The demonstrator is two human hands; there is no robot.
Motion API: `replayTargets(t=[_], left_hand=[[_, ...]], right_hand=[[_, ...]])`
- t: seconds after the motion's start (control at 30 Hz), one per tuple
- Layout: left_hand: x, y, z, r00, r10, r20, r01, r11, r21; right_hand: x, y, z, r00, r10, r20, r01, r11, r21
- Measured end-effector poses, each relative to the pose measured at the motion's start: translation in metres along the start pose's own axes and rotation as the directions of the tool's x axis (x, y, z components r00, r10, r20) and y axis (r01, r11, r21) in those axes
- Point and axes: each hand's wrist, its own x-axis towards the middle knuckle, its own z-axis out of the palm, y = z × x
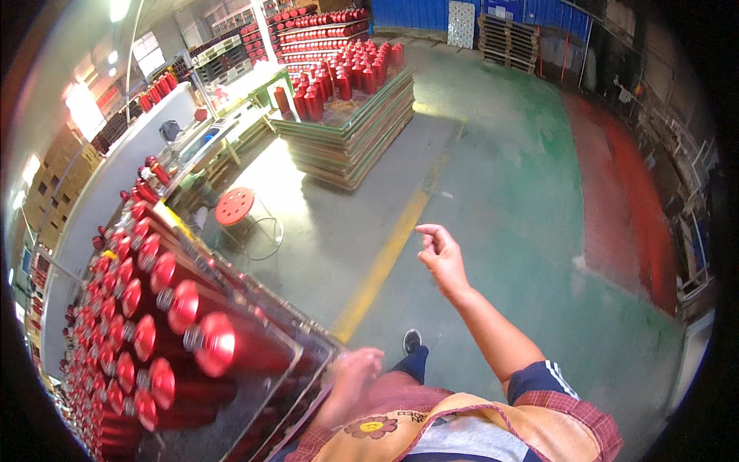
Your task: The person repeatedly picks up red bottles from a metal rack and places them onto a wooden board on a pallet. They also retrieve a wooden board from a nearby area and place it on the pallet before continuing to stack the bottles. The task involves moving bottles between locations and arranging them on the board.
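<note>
My right hand is raised over the floor ahead of me, with its fingers loosely bent, apart and holding nothing. Lower down, beside the edge of a stacked load, my left hand is smeared by motion, so its fingers cannot be made out. Nearest to it, on the left, stand many red metal cylinders with domed tops and silvery necks, packed close together. A flat dark board shows under the front ones. I see no contact between either hand and the cylinders.
A red round stool stands ahead to the left. Beyond it, a tall stack of boards carries more red cylinders. A workbench runs along the left. Wooden pallets are piled far back. A yellow line crosses the green-grey floor.
</note>
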Motion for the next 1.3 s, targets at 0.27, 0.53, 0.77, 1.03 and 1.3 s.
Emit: replayTargets(t=[0.27, 0.53, 0.77, 1.03, 1.3], left_hand=[[0.162, 0.073, -0.004, 0.899, 0.024, -0.437, -0.169, 0.940, -0.297], [0.400, 0.154, -0.048, 0.738, 0.157, -0.656, -0.366, 0.910, -0.193], [0.629, 0.317, -0.061, 0.626, 0.317, -0.712, -0.438, 0.899, 0.015], [0.896, 0.484, -0.157, 0.505, 0.638, -0.582, -0.350, 0.767, 0.537], [1.111, 0.553, -0.222, 0.530, 0.779, -0.336, -0.388, 0.575, 0.721]], right_hand=[[0.211, 0.092, -0.133, 0.927, 0.288, -0.240, -0.355, 0.880, -0.315], [0.477, 0.185, -0.151, 0.916, 0.394, -0.082, -0.402, 0.887, -0.229], [0.757, 0.224, -0.055, 0.941, 0.262, 0.213, -0.255, 0.965, -0.063], [1.002, 0.268, 0.061, 0.964, -0.043, 0.261, 0.139, 0.921, -0.363], [1.240, 0.351, 0.146, 0.979, -0.090, 0.180, 0.181, 0.789, -0.588]])
